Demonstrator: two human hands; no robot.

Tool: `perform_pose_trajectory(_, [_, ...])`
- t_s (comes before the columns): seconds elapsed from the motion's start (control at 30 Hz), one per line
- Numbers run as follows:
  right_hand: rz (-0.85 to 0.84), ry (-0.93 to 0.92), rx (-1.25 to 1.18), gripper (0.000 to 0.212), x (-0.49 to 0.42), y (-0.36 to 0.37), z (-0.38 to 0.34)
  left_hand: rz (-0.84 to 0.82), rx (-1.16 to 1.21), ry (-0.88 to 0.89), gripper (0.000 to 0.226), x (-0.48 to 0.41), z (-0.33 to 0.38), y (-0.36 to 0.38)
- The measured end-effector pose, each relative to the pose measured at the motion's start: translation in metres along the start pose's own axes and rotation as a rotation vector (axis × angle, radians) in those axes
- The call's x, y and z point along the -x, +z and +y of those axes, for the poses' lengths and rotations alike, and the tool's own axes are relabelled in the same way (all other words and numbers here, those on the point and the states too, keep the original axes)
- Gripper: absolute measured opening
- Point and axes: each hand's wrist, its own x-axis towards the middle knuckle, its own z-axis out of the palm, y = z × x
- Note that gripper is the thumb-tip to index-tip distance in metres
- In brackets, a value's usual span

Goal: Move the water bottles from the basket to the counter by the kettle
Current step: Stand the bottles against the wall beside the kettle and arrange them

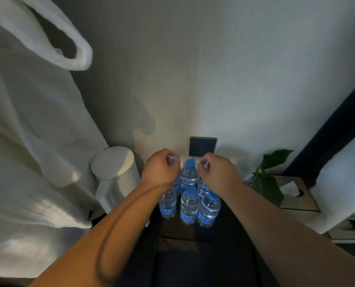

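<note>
Several clear water bottles with blue caps and blue labels stand in a tight cluster on the dark counter point(176, 232), just right of the white kettle point(113, 172). The middle back bottle point(189, 172) stands free between my hands. The front row holds three bottles point(189, 208). My left hand point(161, 169) curls its fingers round the cap of the back-left bottle, mostly hidden under my wrist. On the back-right bottle's cap, my right hand point(219, 174) pinches in the same way. No basket is in view.
A white bathrobe point(33, 141) hangs at the left, touching the kettle's side. A dark wall socket plate point(202, 146) sits behind the bottles. A green plant point(270, 179) and a tissue box point(296, 193) stand to the right, with white fabric point(342, 183) beyond.
</note>
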Motion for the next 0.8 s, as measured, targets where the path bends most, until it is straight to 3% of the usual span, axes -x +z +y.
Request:
perform_pose_trajectory(0.1, [-0.056, -0.093, 0.104, 0.024, -0.018, 0.004, -0.001, -0.028, 0.001, -0.033, 0.019, -0.020, -0.012, -0.005])
perform_pose_trajectory(0.23, [-0.158, -0.180, 0.275, 0.040, -0.036, 0.012, -0.003, -0.220, -0.107, -0.010, 0.035, -0.032, -0.027, -0.002])
perform_pose_trajectory(0.37, [-0.260, -0.182, 0.364, 0.035, -0.046, 0.022, -0.002, -0.357, -0.172, -0.020, 0.038, -0.040, -0.035, 0.005])
perform_pose_trajectory(0.63, [-0.184, -0.189, 0.475, 0.033, -0.046, 0.037, -0.001, -0.373, -0.211, 0.093, 0.034, -0.047, -0.046, 0.007])
perform_pose_trajectory(0.8, [-0.164, -0.134, 0.383, 0.025, -0.040, 0.038, -0.003, -0.394, -0.214, 0.164, 0.032, -0.044, -0.053, 0.011])
